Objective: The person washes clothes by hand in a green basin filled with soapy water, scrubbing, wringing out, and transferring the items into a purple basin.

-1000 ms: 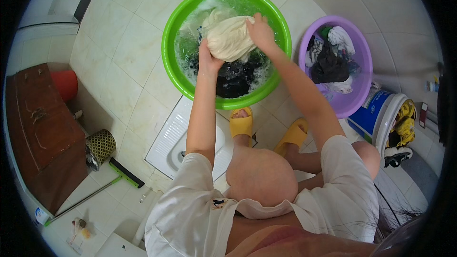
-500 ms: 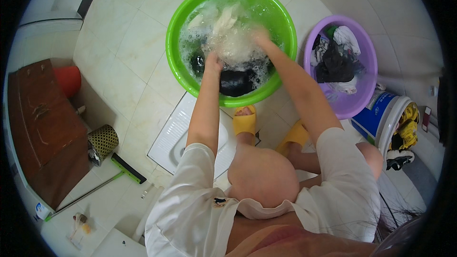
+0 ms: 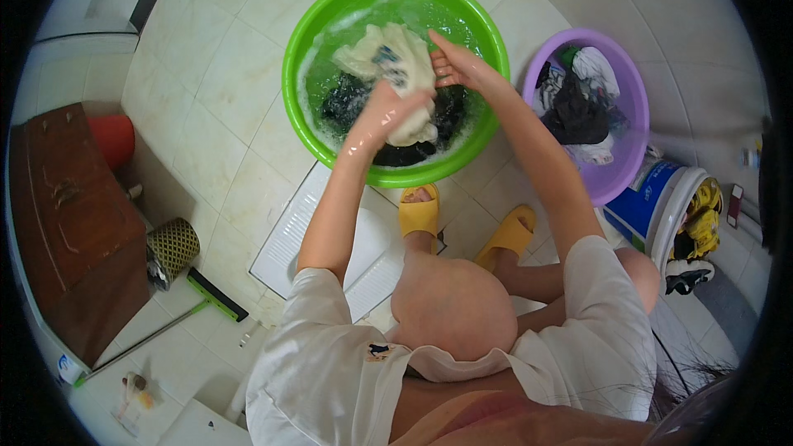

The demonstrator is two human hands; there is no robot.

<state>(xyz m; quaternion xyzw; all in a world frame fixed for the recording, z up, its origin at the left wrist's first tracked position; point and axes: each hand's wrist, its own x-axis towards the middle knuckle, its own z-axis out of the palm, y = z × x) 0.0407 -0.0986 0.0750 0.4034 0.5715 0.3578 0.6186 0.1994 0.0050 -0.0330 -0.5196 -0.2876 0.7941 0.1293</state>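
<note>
A wet cream garment (image 3: 384,48) with a dark blue print is bunched up above the soapy water in the round green basin (image 3: 291,83). My left hand (image 3: 387,111), wet and slightly blurred, grips its near part, with the thumb pointing right across the fabric. Close by the garment's right edge is my right hand (image 3: 462,66), palm turned inward and fingers stretched apart; it may brush the cloth but does not grasp it. Dark clothes (image 3: 347,103) lie in the water beneath, partly covered by the garment and my left hand.
To the right stand a purple basin (image 3: 636,128) of mixed clothes and a blue-white bucket (image 3: 652,198) holding shoes. A squat toilet (image 3: 289,231) lies below the green basin. On the left are a brown cabinet (image 3: 74,223), a patterned bin (image 3: 175,244) and a floor squeegee (image 3: 216,296).
The cream garment has come up out of the foamy water and nearer to me. My left hand has moved onto it, while my right hand has opened beside it.
</note>
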